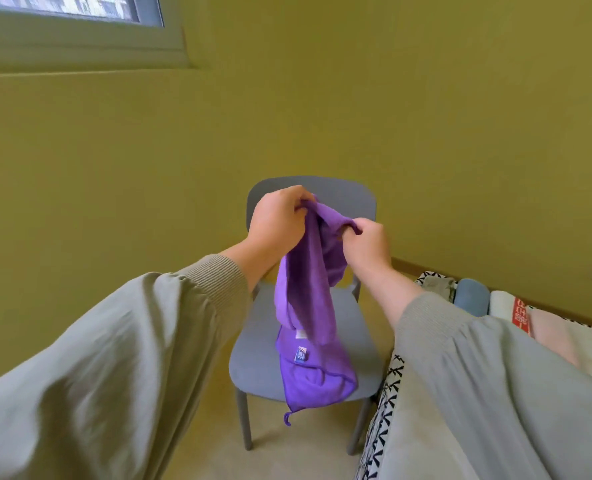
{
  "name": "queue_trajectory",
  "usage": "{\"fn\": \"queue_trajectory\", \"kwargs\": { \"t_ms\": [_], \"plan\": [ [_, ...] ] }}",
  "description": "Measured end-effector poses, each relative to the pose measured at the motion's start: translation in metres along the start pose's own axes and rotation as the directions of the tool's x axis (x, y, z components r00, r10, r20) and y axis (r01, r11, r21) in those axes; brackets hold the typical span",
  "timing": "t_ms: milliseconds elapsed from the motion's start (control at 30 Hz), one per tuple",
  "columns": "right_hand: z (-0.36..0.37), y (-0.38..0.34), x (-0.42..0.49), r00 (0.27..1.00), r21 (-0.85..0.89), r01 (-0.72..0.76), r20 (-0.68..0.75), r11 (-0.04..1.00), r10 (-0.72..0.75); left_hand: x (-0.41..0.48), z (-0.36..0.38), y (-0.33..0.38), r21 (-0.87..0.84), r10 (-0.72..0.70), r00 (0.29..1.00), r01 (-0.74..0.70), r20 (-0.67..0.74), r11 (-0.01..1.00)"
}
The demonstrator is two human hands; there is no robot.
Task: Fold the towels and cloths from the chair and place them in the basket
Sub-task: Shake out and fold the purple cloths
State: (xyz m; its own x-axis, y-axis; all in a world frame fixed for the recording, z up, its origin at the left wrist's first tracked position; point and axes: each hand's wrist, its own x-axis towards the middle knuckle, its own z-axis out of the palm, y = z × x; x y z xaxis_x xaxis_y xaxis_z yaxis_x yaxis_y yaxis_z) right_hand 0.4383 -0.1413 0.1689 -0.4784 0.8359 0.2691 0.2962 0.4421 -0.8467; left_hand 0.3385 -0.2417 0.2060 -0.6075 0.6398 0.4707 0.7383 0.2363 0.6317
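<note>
Both hands are raised in front of a grey chair [263, 358] and hold a purple cloth [308, 306] by its upper edge. The left hand [280, 220] has its fingers curled over the top of the fabric, pinching it, and most of the fingertips are buried in the folds. The right hand [365, 245], just beside it and a little lower, grips another bunch of the same edge, its thumb side hidden by the fabric. The cloth hangs down between the forearms in a loose, twisted drape. Its lower part lies on the chair seat, with a small blue label [301, 356] showing and a corner loop dangling past the front edge. Whether that lower purple mass is the same piece or a second cloth lying on the seat is hard to tell. The hanging fabric covers much of the chair's back and the middle of its seat. At the right, a basket [391, 379] with a black-and-white pattern stands just beside the chair, mostly hidden behind the right sleeve [478, 393]. Along its far side a blue roll [472, 296], a white towel [500, 303] with a red band, and something pale pink [557, 337] show, each only in part. The left sleeve [114, 358] fills the lower left, and a window [80, 8] is cut off at the top left corner.
</note>
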Motion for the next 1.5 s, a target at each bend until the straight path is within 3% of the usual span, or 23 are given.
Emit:
{"fn": "queue_trajectory", "kwargs": {
  "t_ms": [233,433,500,633,700,933,1067,1200,1333,1500],
  "plan": [
    [-0.039,-0.064,-0.024,0.996,0.059,0.083,-0.043,0.995,-0.081,-0.021,-0.057,0.041,0.119,0.02,0.994,-0.007,-0.109,0.993],
    [-0.055,-0.115,-0.055,0.985,0.015,0.171,0.019,0.985,-0.171,-0.043,-0.105,0.056,0.178,-0.121,0.993,0.119,0.001,0.977],
    [-0.056,-0.125,-0.062,0.978,0.03,0.194,0.07,0.981,-0.196,-0.049,-0.122,0.06,0.093,-0.154,0.986,0.147,0.072,0.985],
    [-0.055,-0.151,-0.079,0.959,0.11,0.194,0.189,0.975,-0.212,-0.071,-0.149,0.065,-0.33,-0.191,0.972,0.227,0.139,0.916],
    [-0.056,-0.163,-0.088,0.941,0.12,0.205,0.249,0.971,-0.23,-0.079,-0.161,0.067,-0.399,-0.182,0.975,0.219,0.13,0.89],
    [-0.06,-0.197,-0.117,0.792,0.202,0.176,0.552,0.964,-0.26,-0.084,-0.199,0.065,-0.424,-0.183,0.982,0.151,-0.036,0.893],
    [-0.077,-0.197,-0.122,0.65,0.013,0.097,0.756,0.995,-0.074,-0.085,-0.22,0.064,-0.365,-0.244,0.946,0.154,-0.214,0.918],
    [-0.083,-0.186,-0.113,0.73,-0.31,0.162,0.677,0.937,0.098,-0.085,-0.245,0.047,-0.29,-0.283,0.89,0.182,-0.359,0.94],
    [-0.09,-0.185,-0.107,0.882,-0.527,0.221,0.467,0.82,0.062,-0.087,-0.26,0.029,-0.213,-0.278,0.86,0.203,-0.429,0.956],
    [-0.079,-0.197,-0.11,0.941,-0.338,0.102,0.339,0.936,0.021,-0.089,-0.265,0.018,-0.118,-0.296,0.876,0.271,-0.381,0.955]
  ]
}}
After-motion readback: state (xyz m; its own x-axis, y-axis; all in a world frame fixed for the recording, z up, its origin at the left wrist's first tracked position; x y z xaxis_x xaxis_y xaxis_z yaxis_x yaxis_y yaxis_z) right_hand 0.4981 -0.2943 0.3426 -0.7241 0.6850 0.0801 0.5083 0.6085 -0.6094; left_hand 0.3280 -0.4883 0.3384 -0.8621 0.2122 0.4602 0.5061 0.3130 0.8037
